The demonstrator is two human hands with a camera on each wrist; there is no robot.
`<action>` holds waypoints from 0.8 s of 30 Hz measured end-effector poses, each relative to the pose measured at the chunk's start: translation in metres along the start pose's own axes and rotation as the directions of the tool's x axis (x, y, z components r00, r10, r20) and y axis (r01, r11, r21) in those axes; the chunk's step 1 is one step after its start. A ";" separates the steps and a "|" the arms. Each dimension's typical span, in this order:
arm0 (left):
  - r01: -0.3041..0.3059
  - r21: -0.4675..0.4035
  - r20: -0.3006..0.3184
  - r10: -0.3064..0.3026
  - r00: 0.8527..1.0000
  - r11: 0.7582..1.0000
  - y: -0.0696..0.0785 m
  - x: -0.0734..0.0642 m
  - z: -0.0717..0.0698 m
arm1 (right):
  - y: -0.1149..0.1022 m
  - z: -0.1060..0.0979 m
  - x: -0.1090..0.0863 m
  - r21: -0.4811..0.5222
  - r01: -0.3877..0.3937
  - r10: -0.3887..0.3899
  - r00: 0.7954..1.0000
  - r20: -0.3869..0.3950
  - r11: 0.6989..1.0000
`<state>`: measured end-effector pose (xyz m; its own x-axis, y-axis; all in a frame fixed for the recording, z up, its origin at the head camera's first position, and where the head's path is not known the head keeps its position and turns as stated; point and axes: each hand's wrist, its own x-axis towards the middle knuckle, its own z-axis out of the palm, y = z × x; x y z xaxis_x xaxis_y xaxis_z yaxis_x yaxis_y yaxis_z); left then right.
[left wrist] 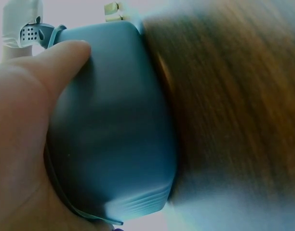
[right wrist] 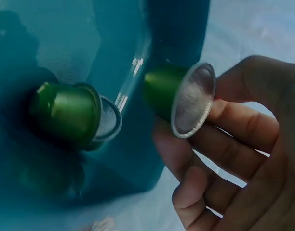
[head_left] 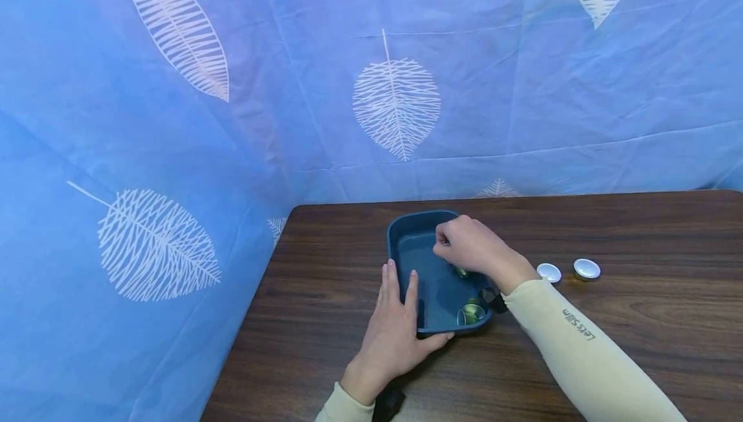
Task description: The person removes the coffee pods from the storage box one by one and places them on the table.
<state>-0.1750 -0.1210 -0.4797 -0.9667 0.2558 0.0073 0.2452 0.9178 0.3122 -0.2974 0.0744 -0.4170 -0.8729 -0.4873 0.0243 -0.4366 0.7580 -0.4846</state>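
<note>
A dark blue rectangular tray stands on the table. My left hand grips its near-left corner, with fingers over the left rim and the thumb along the outer near wall. Above the tray's right side, my right hand pinches a green coffee capsule by its silver-lidded end. The lid faces the palm. Inside the tray, green capsules lie on their sides. Some sit in the near-right corner, and another green one shows partly beneath the right hand.
Two capsules rest lid up on the brown wooden table to the right of the tray: one beside the right forearm, the other farther right. A blue leaf-patterned cloth hangs behind and left of the table.
</note>
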 end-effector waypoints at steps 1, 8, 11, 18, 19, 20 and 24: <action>-0.001 0.000 0.000 0.001 1.000 1.000 0.000 0.000 0.001 | 0.000 0.002 0.000 -0.008 0.005 -0.005 1.000 0.009 1.000; 0.002 -0.010 0.001 -0.002 1.000 1.000 0.000 0.001 0.000 | -0.003 0.006 0.002 -0.050 0.019 -0.016 0.999 0.052 0.999; 0.003 -0.011 0.003 -0.003 1.000 1.000 0.001 0.001 -0.001 | -0.005 0.006 0.003 -0.070 0.046 -0.038 0.993 0.109 0.996; 0.000 -0.013 0.001 0.000 1.000 1.000 0.000 0.001 0.000 | -0.008 0.009 0.004 -0.103 0.070 -0.049 0.981 0.189 0.992; 0.003 -0.010 0.005 -0.003 1.000 1.000 -0.001 0.001 0.000 | -0.008 0.009 0.004 -0.104 0.070 -0.050 0.980 0.192 0.992; 0.003 -0.009 0.004 -0.003 1.000 1.000 -0.001 0.001 0.000 | -0.008 0.009 0.004 -0.102 0.072 -0.051 0.980 0.193 0.992; -0.005 -0.015 -0.007 0.005 1.000 1.000 -0.002 0.001 0.001 | -0.008 0.006 0.004 -0.090 0.070 -0.052 0.980 0.192 0.993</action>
<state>-0.1762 -0.1220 -0.4811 -0.9659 0.2585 0.0155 0.2492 0.9116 0.3269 -0.2963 0.0635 -0.4185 -0.7910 -0.6001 -0.1191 -0.5146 0.7579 -0.4010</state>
